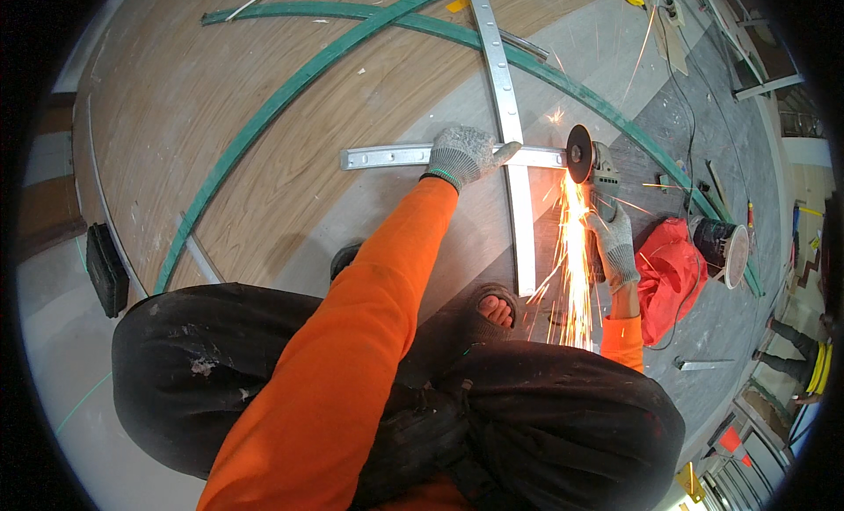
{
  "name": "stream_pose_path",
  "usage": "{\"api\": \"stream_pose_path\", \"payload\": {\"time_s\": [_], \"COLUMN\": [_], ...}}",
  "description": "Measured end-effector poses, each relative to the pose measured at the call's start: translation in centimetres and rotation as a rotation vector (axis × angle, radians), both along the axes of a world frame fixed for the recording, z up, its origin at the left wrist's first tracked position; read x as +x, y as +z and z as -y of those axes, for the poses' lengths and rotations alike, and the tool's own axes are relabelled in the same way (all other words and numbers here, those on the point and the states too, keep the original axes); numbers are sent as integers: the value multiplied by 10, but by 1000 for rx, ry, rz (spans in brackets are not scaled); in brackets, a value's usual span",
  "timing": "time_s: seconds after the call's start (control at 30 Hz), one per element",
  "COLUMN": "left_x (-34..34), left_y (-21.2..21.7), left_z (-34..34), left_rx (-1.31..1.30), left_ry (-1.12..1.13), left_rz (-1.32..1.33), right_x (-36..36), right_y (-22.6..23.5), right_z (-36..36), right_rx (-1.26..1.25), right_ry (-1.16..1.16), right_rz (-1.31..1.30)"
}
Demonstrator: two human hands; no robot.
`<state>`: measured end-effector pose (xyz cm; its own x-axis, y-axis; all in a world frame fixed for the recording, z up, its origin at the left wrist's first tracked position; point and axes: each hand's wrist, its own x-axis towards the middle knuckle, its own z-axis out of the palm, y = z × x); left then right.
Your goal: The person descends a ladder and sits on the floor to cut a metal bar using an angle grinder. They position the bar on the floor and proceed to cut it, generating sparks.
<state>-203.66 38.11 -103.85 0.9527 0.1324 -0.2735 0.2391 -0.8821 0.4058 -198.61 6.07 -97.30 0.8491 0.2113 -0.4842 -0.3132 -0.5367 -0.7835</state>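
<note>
- The left hand [464,156], in a grey glove, is gripping the short strip [387,156] from above, its thumb stretching out toward the crossing; its fingertips are hiding from view.
- The right hand [619,247], also gloved, is wrapping round the body of the grinder [606,172], its fingers closing on it.
- The short strip is lying sideways in front of the person and crossing the long strip [522,234], which is running away from near the right foot [496,310]; both are metal.
- The grinder's disc [578,154] is standing on edge at the right end of the short strip, and the two are meeting there.
- Bright sparks [576,273] are pouring from that spot toward the person, passing just beside the right hand; a few are flying off to the far side.
- The person is crouching, the orange sleeve [360,309] of the left arm reaching between the knees.
- Two curved green bars [264,115] are crossing each other farther out on the floor [290,190].
- A red bag [668,269] is lying just right of the right hand, with a bucket [726,249] resting on its side beyond it.
- A co-worker [804,357] is standing well apart, at the right rim.
</note>
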Motion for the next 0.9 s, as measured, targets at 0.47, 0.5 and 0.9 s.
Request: {"api": "stream_pose_path", "payload": {"time_s": [0.47,0.5,0.9], "left_x": [0,1,0], "left_y": [15,18,22], "left_z": [0,-1,-1], "left_rx": [-32,-16,13], "left_ry": [-50,-58,-29], "left_rz": [-26,-50,-118], "right_x": [-7,-8,-5], "right_y": [8,0,1], "right_z": [3,5,-1], "right_rx": [60,90,-50], "right_ry": [75,69,19], "right_rz": [53,77,17]}}
